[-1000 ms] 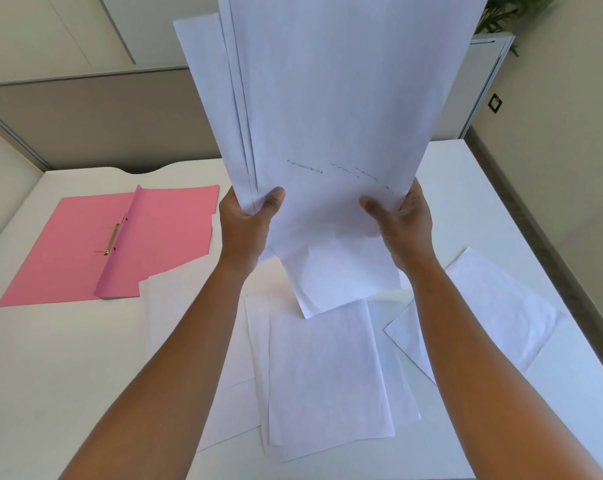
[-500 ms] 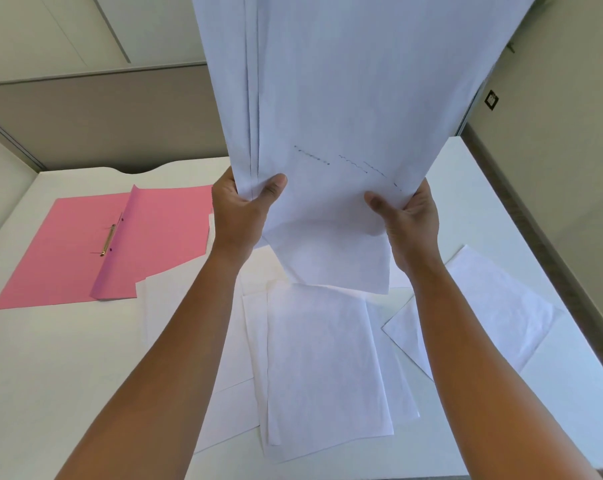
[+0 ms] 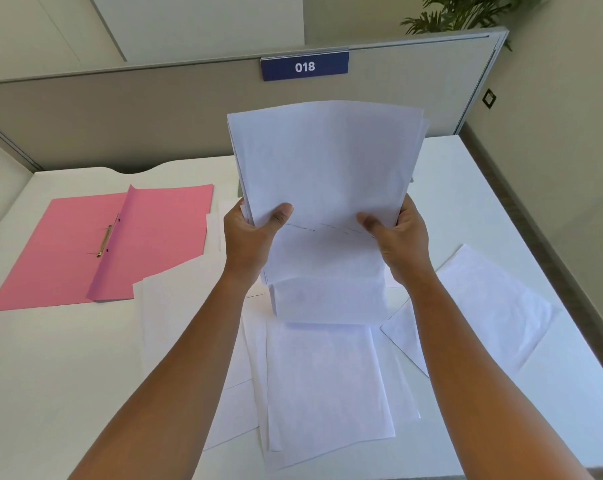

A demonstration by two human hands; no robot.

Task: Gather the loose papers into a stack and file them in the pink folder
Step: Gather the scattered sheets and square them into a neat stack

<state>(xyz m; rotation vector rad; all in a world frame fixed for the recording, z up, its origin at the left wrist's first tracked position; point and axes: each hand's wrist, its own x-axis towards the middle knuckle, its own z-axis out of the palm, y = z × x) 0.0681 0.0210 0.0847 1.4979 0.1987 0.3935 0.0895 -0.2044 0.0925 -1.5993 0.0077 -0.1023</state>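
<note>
White sheets are partly gathered: a stack (image 3: pixel 327 174) is clamped upright between left hand (image 3: pixel 249 237) and right hand (image 3: pixel 402 242). Loose papers (image 3: pixel 327 382) remain on the desk (image 3: pixel 50 393); the pink folder (image 3: pixel 99 244), open at far left, is unfilled.

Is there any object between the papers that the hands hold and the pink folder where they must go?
Nothing visible blocks the way. The stack of papers is held up by the left hand and right hand, and the open pink folder lies to the left. One loose sheet overlaps the folder's near right corner.
</note>
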